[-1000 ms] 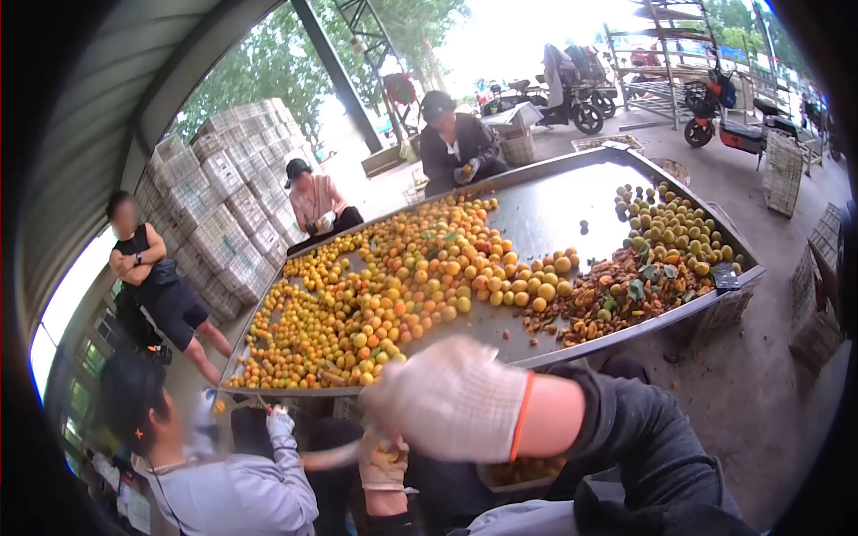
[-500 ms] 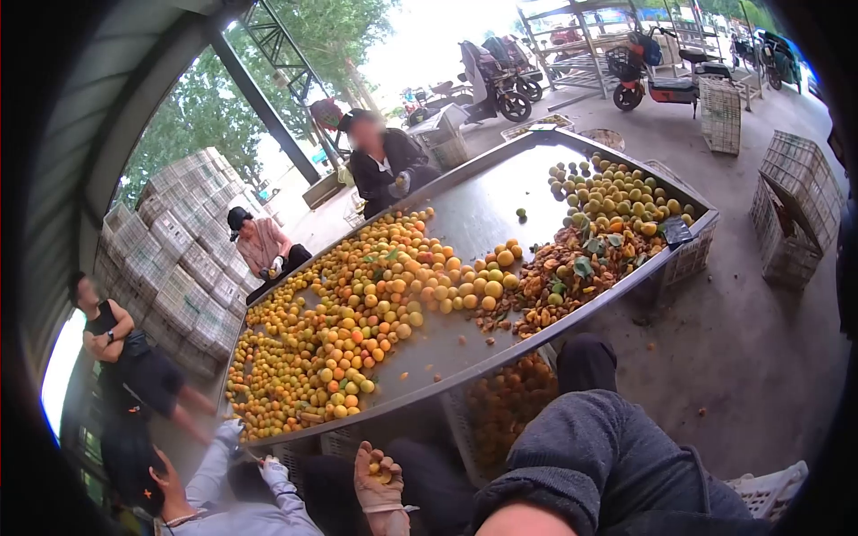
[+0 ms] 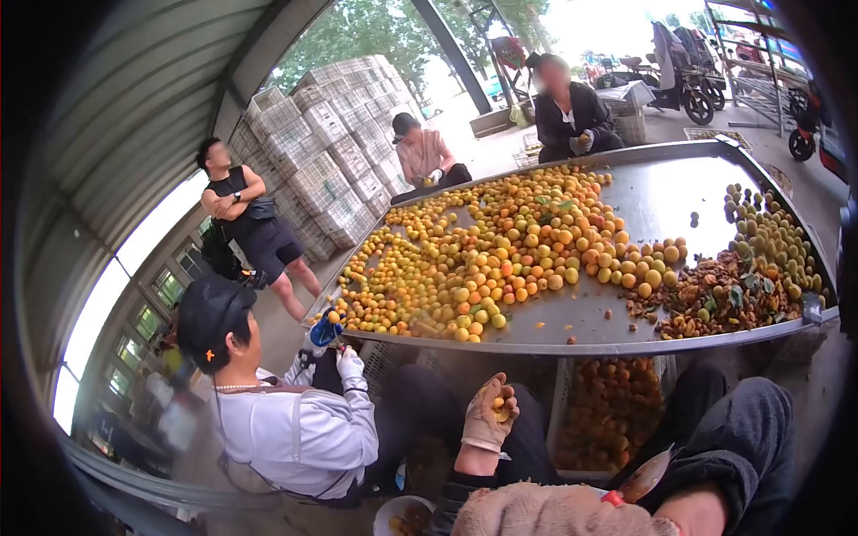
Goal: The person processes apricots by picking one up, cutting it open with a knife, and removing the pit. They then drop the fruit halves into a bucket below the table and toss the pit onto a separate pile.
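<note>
My left hand (image 3: 490, 415), in a beige work glove, has its fingers curled around an apricot (image 3: 500, 410) above my lap. At the bottom edge my right hand (image 3: 554, 513), in a similar knitted glove, is closed on a small knife with a red part (image 3: 613, 498) at its base. The knife's stained blade (image 3: 645, 475) points up and to the right. Many yellow-orange apricots (image 3: 483, 259) lie spread over the metal table (image 3: 545, 335) in front of me. Beneath its edge stands a crate (image 3: 560, 406) filled with apricot pieces.
Close on my left sits a co-worker (image 3: 295, 429) in a pale top, with gloved hands at the table's corner. A white bowl (image 3: 386, 516) holds fruit pieces. Brown scraps (image 3: 706, 290) lie on the right. Two people sit across; another stands near stacked crates (image 3: 326, 152).
The view has swung left, so the table and people appear farther right. My right hand and the knife have come into view. My left hand still holds the apricot.
</note>
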`<state>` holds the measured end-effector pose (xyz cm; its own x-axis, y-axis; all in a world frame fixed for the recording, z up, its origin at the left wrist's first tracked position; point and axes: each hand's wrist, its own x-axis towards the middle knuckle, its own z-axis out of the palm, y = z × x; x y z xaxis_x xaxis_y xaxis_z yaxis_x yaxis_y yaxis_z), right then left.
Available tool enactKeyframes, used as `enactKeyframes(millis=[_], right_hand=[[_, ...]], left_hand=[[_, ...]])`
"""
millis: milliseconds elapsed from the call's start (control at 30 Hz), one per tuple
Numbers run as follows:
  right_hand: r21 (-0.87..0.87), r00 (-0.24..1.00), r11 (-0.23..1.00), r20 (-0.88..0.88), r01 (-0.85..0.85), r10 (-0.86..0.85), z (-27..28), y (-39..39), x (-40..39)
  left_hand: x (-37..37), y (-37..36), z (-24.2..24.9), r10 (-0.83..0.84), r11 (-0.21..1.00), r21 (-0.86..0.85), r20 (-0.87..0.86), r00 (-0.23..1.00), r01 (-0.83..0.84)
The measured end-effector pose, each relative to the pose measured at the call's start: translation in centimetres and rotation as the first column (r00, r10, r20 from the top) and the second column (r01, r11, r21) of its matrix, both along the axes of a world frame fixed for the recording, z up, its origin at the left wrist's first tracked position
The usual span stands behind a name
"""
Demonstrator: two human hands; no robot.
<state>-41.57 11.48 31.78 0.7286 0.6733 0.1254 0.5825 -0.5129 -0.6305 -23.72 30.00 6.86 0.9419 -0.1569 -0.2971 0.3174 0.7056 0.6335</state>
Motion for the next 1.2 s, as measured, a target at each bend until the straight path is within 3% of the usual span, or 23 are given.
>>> enactKeyframes(millis=[133, 333, 400, 467, 500, 567, 600, 633, 700, 800, 833, 867, 933, 967, 1033, 1067, 1100, 1133, 1200], right_hand=[[0.098, 0.978, 0.990, 0.194, -0.103, 0.083, -1.7, 2.8, 1.4], [0.237, 0.908, 0.954, 0.412, -0.184, 0.073, -4.9, 5.1, 3.7], [-0.044, 0.877, 0.967, 0.414, -0.249, 0.245, 0.2, -0.7, 7.1], [0.029, 0.744, 0.991, 0.659, 0.128, -0.115, -1.0, -3.4, 9.2], [-0.042, 0.847, 0.989, 0.522, 0.140, -0.098, -1.0, -5.5, 10.8], [0.454, 0.831, 0.883, 0.441, 0.118, -0.338, -4.8, -9.8, 13.9], [0.460, 0.898, 0.837, 0.166, 0.296, -0.408, -5.1, -11.8, 14.5], [0.597, 0.903, 0.705, -0.084, 0.384, -0.421, -5.8, -13.3, 14.7], [0.664, 0.788, 0.425, -0.513, 0.615, -0.340, -7.2, -16.2, 15.2], [0.657, 0.740, 0.340, -0.591, 0.673, -0.321, -9.4, -18.8, 16.8], [0.696, 0.737, 0.248, -0.611, 0.674, -0.288, -10.8, -19.8, 17.6], [0.725, 0.736, 0.153, -0.627, 0.671, -0.254, -11.7, -20.6, 18.3], [0.716, 0.713, 0.119, -0.636, 0.688, -0.295, -12.3, -21.2, 19.3], [0.715, 0.696, 0.087, -0.635, 0.694, -0.334, -12.7, -21.4, 19.9], [0.713, 0.672, 0.040, -0.639, 0.700, -0.374, -13.6, -22.6, 21.2], [0.722, 0.677, 0.022, -0.637, 0.692, -0.368, -14.0, -23.4, 21.7], [0.734, 0.685, 0.004, -0.631, 0.679, -0.364, -14.4, -24.1, 22.3], [0.734, 0.672, -0.094, -0.659, 0.673, -0.338, -14.9, -24.5, 22.9], [0.729, 0.653, -0.141, -0.670, 0.670, -0.354, -16.8, -26.0, 24.1]], left_hand=[[0.3, -0.2, 0.1, -0.029, 0.999, -0.020, 0.026, 0.999, 0.029], [0.3, -0.3, 0.6, -0.044, 0.999, 0.013, 0.080, 0.996, 0.043], [0.4, -0.8, -0.9, -0.112, 0.992, -0.045, 0.068, 0.991, 0.115], [0.3, -2.2, -1.2, -0.132, 0.991, 0.026, 0.040, 0.990, 0.131], [0.3, -2.5, -1.0, -0.129, 0.990, 0.063, 0.035, 0.991, 0.127], [1.0, -3.6, -0.1, -0.125, 0.983, 0.136, 0.036, 0.991, 0.119], [1.2, -4.7, 0.5, -0.225, 0.974, -0.005, 0.105, 0.969, 0.227], [1.6, -5.3, 0.3, -0.268, 0.963, 0.025, 0.060, 0.962, 0.267], [2.2, -7.1, -0.5, -0.334, 0.940, 0.075, 0.003, 0.943, 0.333], [3.3, -9.8, -2.5, -0.435, 0.882, 0.182, -0.047, 0.899, 0.436], [3.6, -10.9, -2.8, -0.438, 0.880, 0.181, -0.052, 0.898, 0.440], [3.8, -12.0, -3.1, -0.450, 0.832, 0.315, -0.101, 0.887, 0.457], [4.0, -14.1, -4.5, -0.476, 0.694, 0.559, -0.115, 0.872, 0.453], [4.1, -14.5, -4.7, -0.482, 0.688, 0.556, -0.129, 0.866, 0.466], [4.0, -15.6, -3.3, -0.628, 0.330, 0.900, -0.018, 0.778, 0.286], [4.1, -16.2, -1.9, -0.627, 0.307, 0.933, 0.047, 0.778, 0.190], [4.7, -16.5, -1.4, -0.596, 0.409, 0.899, 0.133, 0.792, 0.158], [6.0, -16.5, -1.1, -0.578, 0.432, 0.886, 0.127, 0.806, 0.170], [9.3, -16.9, -0.2, -0.490, 0.517, 0.828, 0.077, 0.869, 0.218]])
